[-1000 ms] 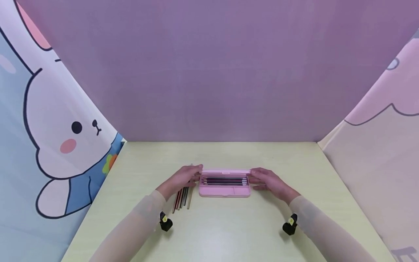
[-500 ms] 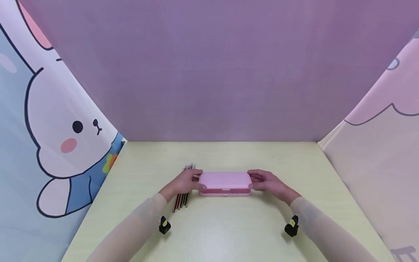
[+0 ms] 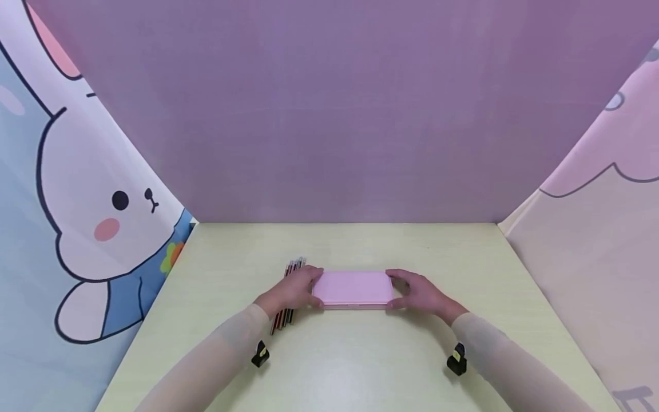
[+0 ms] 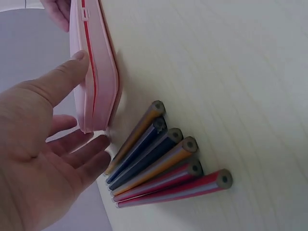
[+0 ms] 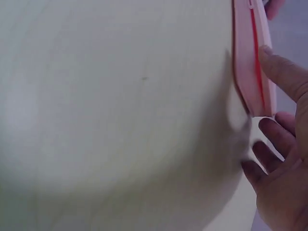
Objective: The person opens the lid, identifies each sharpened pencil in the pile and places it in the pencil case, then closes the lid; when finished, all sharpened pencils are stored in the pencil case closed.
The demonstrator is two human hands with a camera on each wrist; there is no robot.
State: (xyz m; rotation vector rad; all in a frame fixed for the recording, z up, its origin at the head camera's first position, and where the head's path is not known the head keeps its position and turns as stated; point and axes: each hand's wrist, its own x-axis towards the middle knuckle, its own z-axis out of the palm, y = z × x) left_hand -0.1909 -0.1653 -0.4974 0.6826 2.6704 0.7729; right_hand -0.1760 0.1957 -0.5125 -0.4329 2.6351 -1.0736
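Observation:
A pink pencil case point(image 3: 352, 288) lies on the table with its lid down over the base. A thin red line shows along the seam between lid and base in the left wrist view. My left hand point(image 3: 294, 287) grips the case's left end, thumb at the front edge and index finger at the back corner. My right hand point(image 3: 419, 293) holds the right end in the same way, its thumb on the front of the lid point(image 5: 265, 48). The lid hides the pencils inside.
Several loose pencils point(image 4: 159, 166), red, dark and yellowish, lie side by side on the table point(image 3: 340, 360), partly under my left hand in the head view. A purple wall point(image 3: 350, 114) stands behind the table, with printed cloths at both sides.
The case's lid has swung down toward me from standing upright, covering the pencils inside. Both hands followed it, their thumbs moving to the front edge.

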